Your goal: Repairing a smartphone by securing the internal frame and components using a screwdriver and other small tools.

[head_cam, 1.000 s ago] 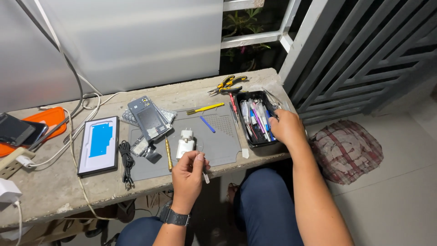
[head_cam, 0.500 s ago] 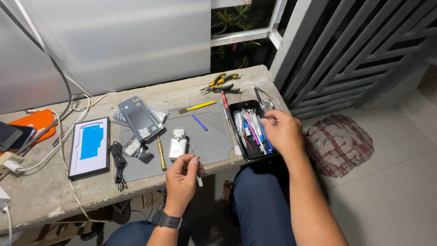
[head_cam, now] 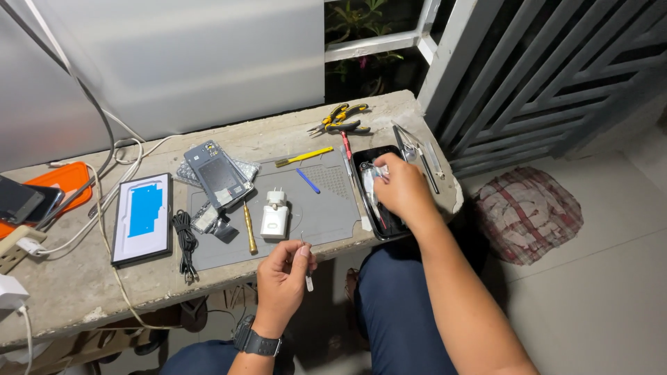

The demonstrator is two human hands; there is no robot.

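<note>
The right hand [head_cam: 401, 189] reaches into the black tray [head_cam: 383, 226], hiding its contents; its grasp cannot be told. The left hand [head_cam: 281, 272], just below the grey mat [head_cam: 316, 215], pinches tweezers [head_cam: 306, 262].

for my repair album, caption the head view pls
Left hand pinches a small tool while right hand reaches into a black tool tray on a concrete bench.

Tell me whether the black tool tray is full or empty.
Partly full: the black tool tray holds slim tools and something white, and the right hand reaches into it.
</note>
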